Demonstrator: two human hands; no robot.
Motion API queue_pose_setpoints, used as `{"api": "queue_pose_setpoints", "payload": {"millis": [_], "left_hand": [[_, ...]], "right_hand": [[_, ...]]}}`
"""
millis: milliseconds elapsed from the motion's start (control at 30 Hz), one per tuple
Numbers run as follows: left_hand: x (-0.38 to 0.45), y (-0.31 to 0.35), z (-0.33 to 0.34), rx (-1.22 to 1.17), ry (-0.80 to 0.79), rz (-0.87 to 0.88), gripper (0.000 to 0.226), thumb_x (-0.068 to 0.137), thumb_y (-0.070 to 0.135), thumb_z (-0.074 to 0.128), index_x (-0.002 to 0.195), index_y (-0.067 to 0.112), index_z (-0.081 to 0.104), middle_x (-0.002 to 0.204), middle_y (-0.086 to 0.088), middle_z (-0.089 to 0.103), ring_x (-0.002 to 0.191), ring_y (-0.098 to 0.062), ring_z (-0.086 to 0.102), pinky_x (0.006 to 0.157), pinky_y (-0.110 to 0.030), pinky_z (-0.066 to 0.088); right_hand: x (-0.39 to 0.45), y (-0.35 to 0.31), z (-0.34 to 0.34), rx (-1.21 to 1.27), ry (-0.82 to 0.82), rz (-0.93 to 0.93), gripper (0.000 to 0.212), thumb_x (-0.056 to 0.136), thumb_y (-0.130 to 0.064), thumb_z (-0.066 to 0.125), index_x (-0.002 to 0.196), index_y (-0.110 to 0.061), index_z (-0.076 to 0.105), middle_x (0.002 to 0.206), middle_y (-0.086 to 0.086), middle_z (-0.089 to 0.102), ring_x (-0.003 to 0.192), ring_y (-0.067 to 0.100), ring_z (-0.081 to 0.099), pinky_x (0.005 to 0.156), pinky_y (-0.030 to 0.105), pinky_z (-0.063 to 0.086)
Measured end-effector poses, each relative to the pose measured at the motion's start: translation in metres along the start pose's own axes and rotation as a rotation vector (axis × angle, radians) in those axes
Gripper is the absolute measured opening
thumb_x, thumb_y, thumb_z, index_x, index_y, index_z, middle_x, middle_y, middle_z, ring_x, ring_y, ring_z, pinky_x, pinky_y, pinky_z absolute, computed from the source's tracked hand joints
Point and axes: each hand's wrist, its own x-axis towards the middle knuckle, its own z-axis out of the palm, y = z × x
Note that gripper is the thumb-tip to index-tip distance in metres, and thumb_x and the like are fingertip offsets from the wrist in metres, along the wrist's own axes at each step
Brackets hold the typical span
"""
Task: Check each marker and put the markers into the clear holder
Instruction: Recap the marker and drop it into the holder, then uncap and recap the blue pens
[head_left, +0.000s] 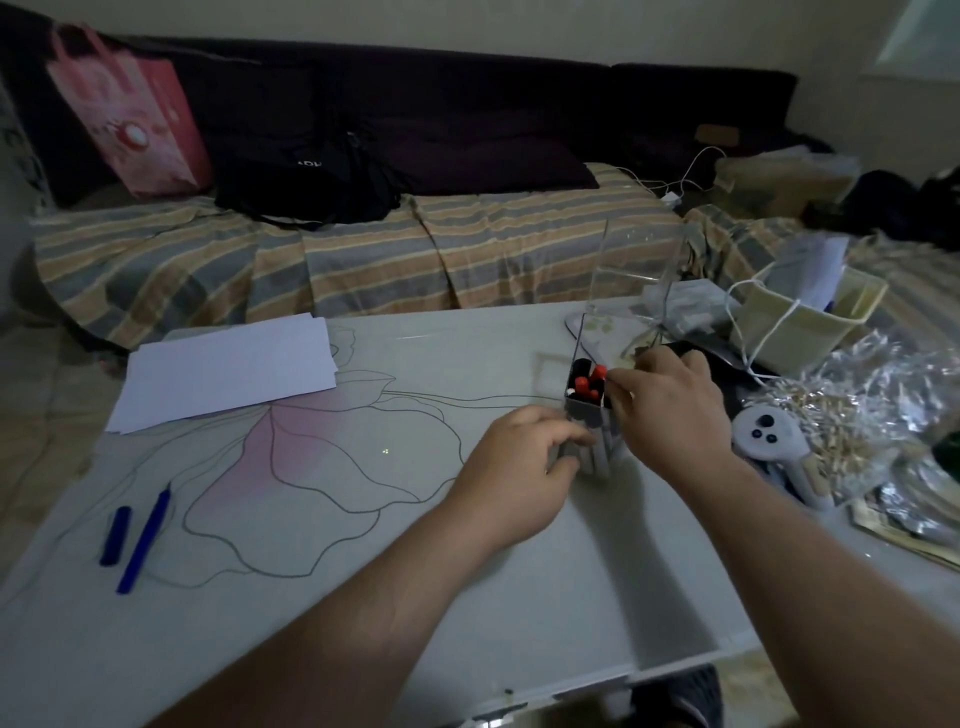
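Both hands work at the clear holder (589, 415), which stands upright on the table (363, 545) packed with red- and black-capped markers (587, 387). The left hand (524, 462) curls its fingers around the holder's lower wall, probably to steady it, while the right hand (670, 405) pinches narrowly at a red cap by the rim. One uncapped blue marker (143, 540) and its cap (115, 535) lie well apart at the table's left, seemingly not yet stowed.

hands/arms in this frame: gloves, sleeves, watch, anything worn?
Nothing worn that shows. The left hand and right hand are both bare, with no gloves, and no rings can be made out in the dim, slightly blurred picture. Both forearms are uncovered from the wrist down to the bottom frame edge: no sleeves, watch, bands or markings in view.
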Motion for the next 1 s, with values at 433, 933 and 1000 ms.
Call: {"api": "queue_pose_setpoints", "payload": {"millis": [433,933,1000], "left_hand": [[-0.031,-0.093,-0.087,0.312,0.119,-0.241,0.031,0.087,0.036,0.059,0.116,0.04,0.069,0.128,0.01,0.062,0.12,-0.015,0.053,0.106,-0.036,0.045],[-0.171,-0.237,-0.2,0.367,0.221,-0.838,0.021,0.089,0.013,0.071,0.106,0.022,0.08,0.111,-0.001,0.077,0.097,-0.02,0.07,0.093,-0.031,0.053],[-0.159,-0.221,-0.183,0.332,0.156,-0.794,0.016,0.083,0.021,0.077,0.098,0.027,0.081,0.102,0.004,0.078,0.092,-0.015,0.07,0.091,-0.027,0.051]], "right_hand": [[-0.026,-0.113,-0.024,0.45,-0.126,-0.258,0.034,0.091,-0.018,0.061,0.123,-0.025,0.069,0.116,-0.002,0.058,0.108,0.02,0.055,0.091,0.037,0.049],[-0.092,-0.224,0.004,0.512,-0.457,-0.551,0.037,0.096,-0.025,0.045,0.128,-0.039,0.055,0.125,-0.009,0.046,0.113,0.02,0.048,0.076,0.042,0.055],[-0.094,-0.222,0.008,0.494,-0.499,-0.54,0.038,0.095,-0.025,0.044,0.129,-0.039,0.055,0.126,-0.009,0.047,0.113,0.02,0.048,0.079,0.04,0.054]]}}
